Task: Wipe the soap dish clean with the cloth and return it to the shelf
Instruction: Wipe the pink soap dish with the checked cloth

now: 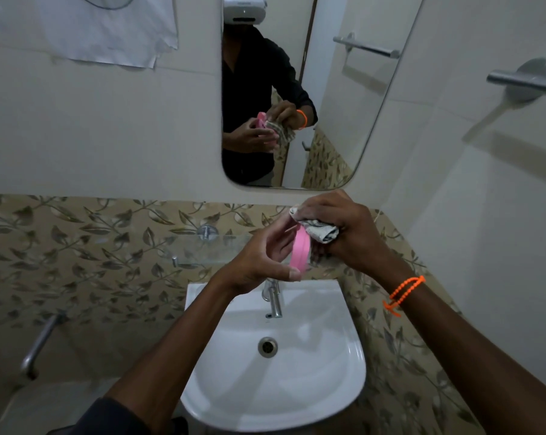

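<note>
White porcelain is filling the near foreground: a wash basin (297, 387) is sitting below both forearms, with a chrome tap (273, 298) rising at its back edge. Above the tap, the left hand (259, 262) is gripping a pink soap dish (300, 249), holding it on edge with the thumb curled under the lower rim and the fingers curled round the far side. The right hand (344, 227), an orange beaded band (403, 293) hanging on its wrist, is clutching a bunched grey-white cloth (320, 232) and pressing it against the dish's upper rim. Just behind the hands, a glass shelf (202, 249) is jutting from leaf-patterned tiles. Farther back, a mirror (328, 89) is reflecting the person's dark sleeve and both hands at work. A towel rail (529, 83) is standing out from the right wall.
</note>
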